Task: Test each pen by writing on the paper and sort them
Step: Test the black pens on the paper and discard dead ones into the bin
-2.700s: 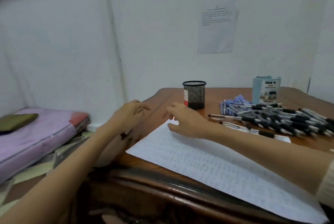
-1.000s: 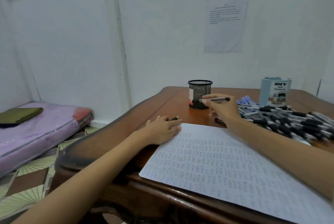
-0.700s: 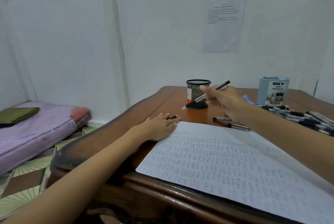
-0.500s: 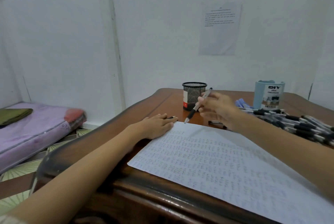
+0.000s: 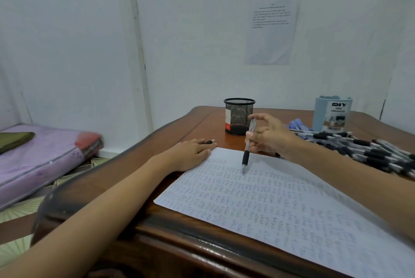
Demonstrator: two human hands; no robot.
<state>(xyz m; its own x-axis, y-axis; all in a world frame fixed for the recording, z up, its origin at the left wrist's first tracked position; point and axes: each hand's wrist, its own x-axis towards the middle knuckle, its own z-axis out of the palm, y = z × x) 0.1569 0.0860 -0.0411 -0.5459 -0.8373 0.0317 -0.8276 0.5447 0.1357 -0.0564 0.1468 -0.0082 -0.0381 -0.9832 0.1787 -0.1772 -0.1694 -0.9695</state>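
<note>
Now | pen [image 5: 246, 156] pinched by right hand [image 5: 270, 137] fingers [image 5: 261, 118] | tip on paper [image 5: 280, 201]

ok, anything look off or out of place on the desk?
Nothing damaged or spilled. Two small things: the paper lies skewed to the front edge of the desk, and a stray pen pokes out from under the left hand, apart from the pen pile. The right hand holds the test pen tip-down at the sheet.
</note>
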